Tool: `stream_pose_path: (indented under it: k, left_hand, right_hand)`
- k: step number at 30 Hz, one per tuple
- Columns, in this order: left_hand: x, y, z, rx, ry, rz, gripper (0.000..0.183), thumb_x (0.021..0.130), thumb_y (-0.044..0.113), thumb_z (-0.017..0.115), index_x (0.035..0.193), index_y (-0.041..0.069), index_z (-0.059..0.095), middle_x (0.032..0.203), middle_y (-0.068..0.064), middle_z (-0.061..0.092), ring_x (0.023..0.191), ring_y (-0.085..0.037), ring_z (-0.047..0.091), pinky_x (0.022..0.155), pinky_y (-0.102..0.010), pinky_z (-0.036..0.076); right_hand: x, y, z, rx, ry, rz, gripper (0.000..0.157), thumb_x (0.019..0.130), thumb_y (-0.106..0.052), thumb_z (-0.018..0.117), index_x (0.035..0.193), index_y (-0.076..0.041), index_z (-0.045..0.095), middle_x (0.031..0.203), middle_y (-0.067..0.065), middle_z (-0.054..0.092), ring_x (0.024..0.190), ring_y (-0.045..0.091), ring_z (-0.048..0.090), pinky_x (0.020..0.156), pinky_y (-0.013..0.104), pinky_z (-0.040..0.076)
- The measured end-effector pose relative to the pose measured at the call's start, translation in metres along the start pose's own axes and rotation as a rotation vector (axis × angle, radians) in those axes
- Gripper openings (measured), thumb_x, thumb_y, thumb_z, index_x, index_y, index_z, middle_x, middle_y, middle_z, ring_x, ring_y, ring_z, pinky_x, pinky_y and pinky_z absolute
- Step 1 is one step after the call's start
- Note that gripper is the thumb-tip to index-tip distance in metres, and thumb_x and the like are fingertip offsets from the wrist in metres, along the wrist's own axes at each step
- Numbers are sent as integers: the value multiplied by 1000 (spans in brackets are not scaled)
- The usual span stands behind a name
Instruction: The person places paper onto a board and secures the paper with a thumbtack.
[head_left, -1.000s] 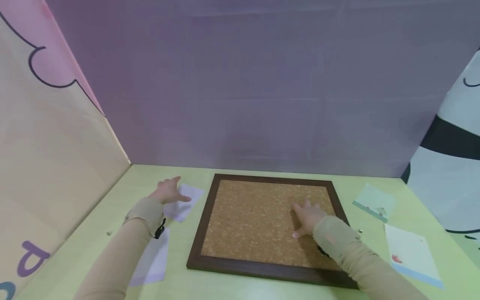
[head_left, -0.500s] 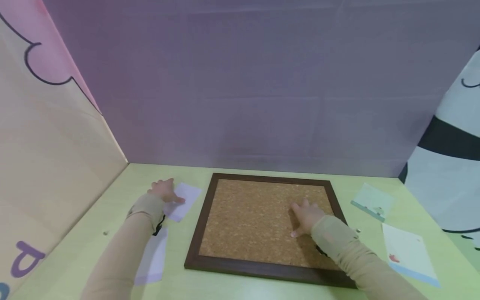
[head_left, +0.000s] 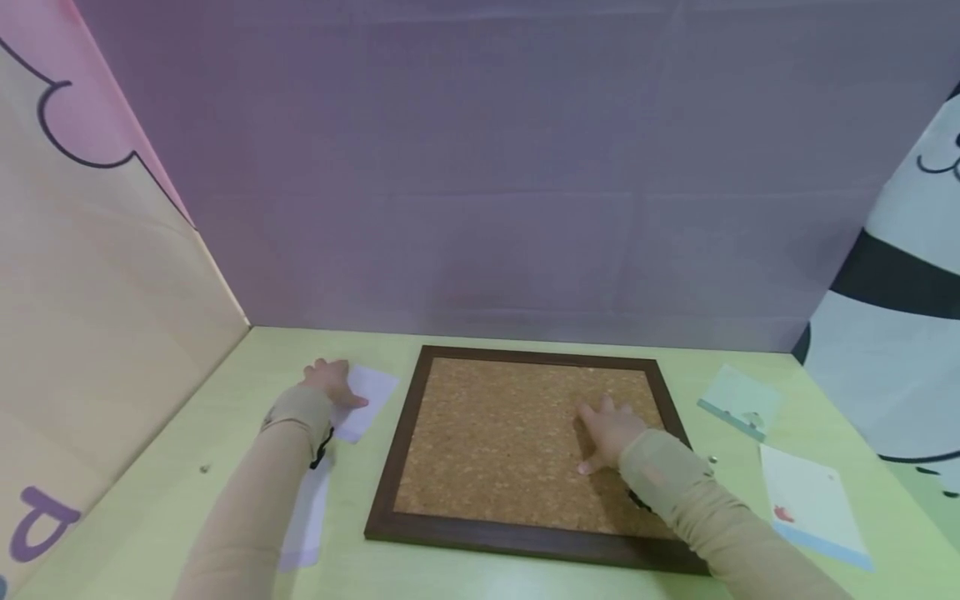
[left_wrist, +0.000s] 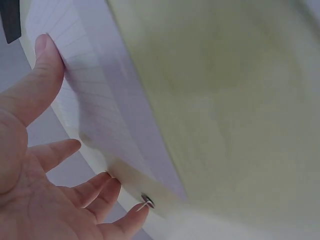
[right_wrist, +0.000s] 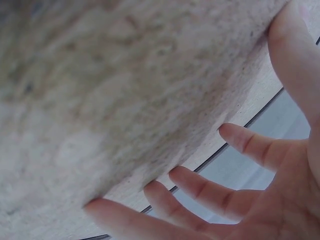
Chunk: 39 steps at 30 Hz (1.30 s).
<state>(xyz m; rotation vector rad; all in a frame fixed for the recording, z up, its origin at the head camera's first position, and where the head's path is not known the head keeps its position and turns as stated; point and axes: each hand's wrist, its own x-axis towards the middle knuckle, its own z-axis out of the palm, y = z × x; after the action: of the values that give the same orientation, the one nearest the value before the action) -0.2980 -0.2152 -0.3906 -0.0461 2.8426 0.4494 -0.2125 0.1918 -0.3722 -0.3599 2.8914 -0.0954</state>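
Note:
My left hand [head_left: 330, 383] is over the edge of a lilac sheet of lined note paper [head_left: 377, 392] at the table's back left. In the left wrist view its thumb lies against the lined sheet. The other fingers are loosely bent, and the little finger is at a small metal thumbtack [left_wrist: 147, 201] with its pin up; whether they touch I cannot tell. Spread fingers of my right hand [head_left: 611, 433] rest on the cork face of a framed corkboard [head_left: 502, 442]. In the right wrist view the fingertips meet the cork, and nothing is held.
Another lilac sheet [head_left: 309, 517] lies partly behind my left forearm. To the right of the board are a pale green note [head_left: 742, 402] and a white note with an apple print [head_left: 813, 504]. Small metal tacks [head_left: 204, 468] lie either side. A grey-purple backdrop [head_left: 480, 208] stands behind.
My left hand has drawn in slightly and lowered toward the table beside the lilac sheet. The right hand stays on the board. The whole view has shifted a little.

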Motion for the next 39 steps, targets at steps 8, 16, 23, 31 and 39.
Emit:
stream_pose_path:
  k: [8, 16, 23, 31, 39]
  left_hand:
    - [0, 3, 0, 47, 1, -8, 83, 80, 33, 74, 141, -6, 33, 135, -40, 29, 124, -55, 28, 99, -66, 33]
    - [2, 5, -1, 53, 2, 0, 82, 81, 32, 74, 142, -3, 32, 136, -41, 27, 124, -56, 27, 97, -68, 34]
    - [7, 4, 2, 79, 21, 6, 82, 80, 33, 74, 142, -2, 34, 133, -38, 34, 121, -54, 32, 96, -64, 37]
    - [2, 7, -1, 80, 4, 6, 80, 82, 31, 74, 142, -3, 34, 133, -37, 34, 121, -55, 31, 97, -64, 36]
    - [-1, 8, -1, 67, 16, 6, 78, 81, 30, 74, 140, -2, 35, 130, -37, 36, 119, -53, 34, 96, -62, 38]
  right_hand:
    - [-1, -2, -2, 9, -6, -2, 75, 61, -34, 84, 119, -5, 46, 121, 34, 42, 101, 50, 49, 77, 56, 50]
    - [-1, -1, -2, 15, -12, 11, 76, 61, -34, 84, 121, -6, 45, 123, 34, 41, 102, 50, 48, 77, 56, 50]
    - [-2, -1, -2, 19, -10, 11, 77, 61, -33, 83, 121, -6, 45, 125, 35, 40, 103, 51, 48, 77, 56, 50]
    - [-2, -1, -3, 20, -8, 8, 77, 62, -33, 84, 122, -4, 45, 125, 36, 39, 104, 52, 47, 78, 57, 50]
    - [-1, -3, -3, 5, -12, 13, 76, 62, -33, 84, 121, -5, 46, 123, 34, 41, 104, 51, 47, 78, 57, 50]
